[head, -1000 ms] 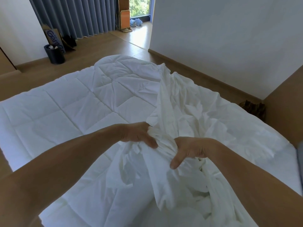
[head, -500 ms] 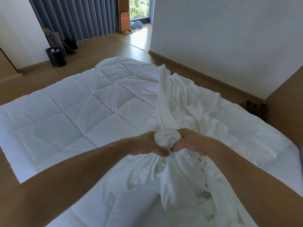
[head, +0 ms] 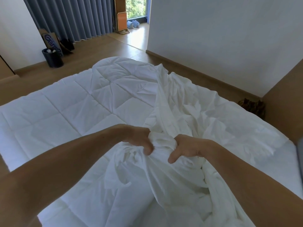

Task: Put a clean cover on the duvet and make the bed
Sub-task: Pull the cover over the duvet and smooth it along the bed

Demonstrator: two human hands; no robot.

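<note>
Bedding is filling most of the view: the bed (head: 286,168) is carrying the quilted white duvet (head: 73,117), which is lying spread flat over its left and far parts. The clean cover (head: 196,112) is lying crumpled across the duvet's right half, running in a twisted rope from the far edge down to the person's hands. The duvet is looking thick and puffy, so it is probably going to feel bulky rather than heavy. It is likely going to fold anywhere and sag between 2 holding points, and its corners are likely offering the surest hold. The cover is showing as thin, limp cloth, light, creasing freely and in no way fragile. It is likely sliding a little against itself, so a loose pinch is risking slipped layers. A full fistful, a corner or a seam is seeming the better place to take it. Both hands are meeting on 1 gathered bunch of the cover, lifted above the near middle of the bed. The left hand (head: 136,138) is gripping that bunch from the left, fingers curling into the folds. The right hand (head: 188,145) is clenching it just beside, knuckles up, with its thumb (head: 171,158) sticking out downward. The cover's opening is not showing, so which edge the hands are holding cannot be told.
</note>
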